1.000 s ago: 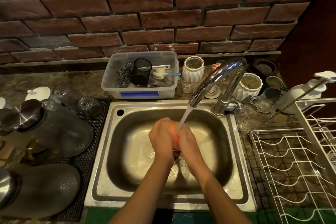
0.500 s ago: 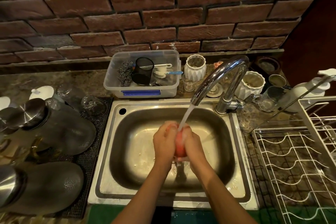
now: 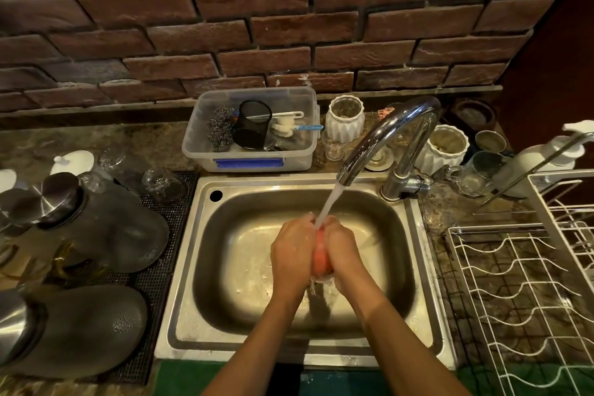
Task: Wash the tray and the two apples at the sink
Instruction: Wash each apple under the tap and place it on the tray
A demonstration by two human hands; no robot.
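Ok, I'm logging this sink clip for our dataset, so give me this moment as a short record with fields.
activity: rinsing an apple under running water
apple: red-orange, clasped between both hands, mostly covered
left hand: cupped on the apple's left side
right hand: cupped on its right side
faucet: on, stream landing at the top of the apple
sink: steel, basin wet
second apple, tray: not in view
right of sink: white wire rack
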